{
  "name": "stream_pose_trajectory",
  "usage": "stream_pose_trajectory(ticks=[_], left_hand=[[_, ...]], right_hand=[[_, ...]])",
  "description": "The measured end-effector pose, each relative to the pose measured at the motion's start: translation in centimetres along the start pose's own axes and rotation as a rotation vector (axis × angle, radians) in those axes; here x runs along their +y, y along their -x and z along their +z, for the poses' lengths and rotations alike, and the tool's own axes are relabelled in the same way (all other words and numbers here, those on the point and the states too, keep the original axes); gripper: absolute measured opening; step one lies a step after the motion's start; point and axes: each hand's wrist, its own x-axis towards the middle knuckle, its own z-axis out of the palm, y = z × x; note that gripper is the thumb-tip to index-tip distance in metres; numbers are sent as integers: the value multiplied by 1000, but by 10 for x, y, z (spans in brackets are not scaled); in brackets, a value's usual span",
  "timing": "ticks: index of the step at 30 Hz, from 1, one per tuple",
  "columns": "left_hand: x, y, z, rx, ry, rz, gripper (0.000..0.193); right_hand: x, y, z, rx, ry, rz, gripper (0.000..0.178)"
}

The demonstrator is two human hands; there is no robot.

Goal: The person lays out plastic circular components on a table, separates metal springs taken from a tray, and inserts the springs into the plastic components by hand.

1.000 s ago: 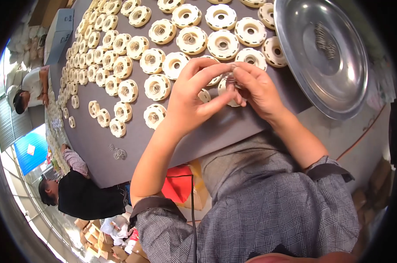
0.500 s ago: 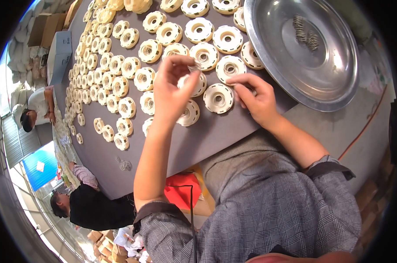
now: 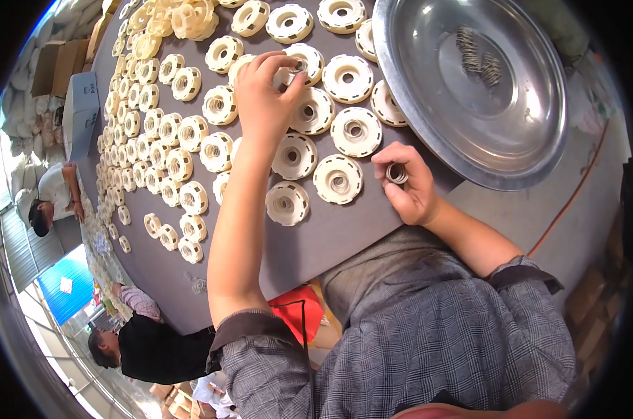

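A small metal spring (image 3: 299, 68) is pinched in the fingertip grip of the left hand (image 3: 264, 98), closed just above a cream plastic wheel (image 3: 304, 61) on the grey table (image 3: 330, 230). A stack of coiled springs (image 3: 397, 173) is held in the curled, closed right hand (image 3: 407, 185), beside the steel basin (image 3: 470, 91).

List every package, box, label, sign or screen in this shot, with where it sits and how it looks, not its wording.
Brown cardboard box: far left beyond the grey table, open-topped, plain.
Pale blue-grey carton: just right of the brown one, against the table edge, rectangular, small dark print.
Brown cartons: right edge, on the floor, dim and partly cut off.
No screens or signs show.
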Motion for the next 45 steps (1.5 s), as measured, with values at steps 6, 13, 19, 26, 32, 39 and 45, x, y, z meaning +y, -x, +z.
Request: stream_pose_trajectory(ticks=[6,13,19,26,32,39,45], left_hand=[[71,30,-26,-93,541,45,29],[105,47,-48,-150,191,231,31],[67,48,-53,-35,442,-183,27],[-23,19,-45,121,511,-456,33],[-50,-1,-39,12,448,-598,37],[-61,1,-27,62,179,-448,14],[-54,6,-33,-36,21,-370,18]], right_hand=[[-21,-9,7,16,-371,355,32],[-34,-27,25,93,-910,584,52],[-24,0,5,41,-373,296,52],[-8,21,-20,-176,418,-226,35],[-10,20,-19,-157,423,-200,29],[-9,17,-20,-156,408,-207,27],[-10,17,-20,-143,404,-217,26]])
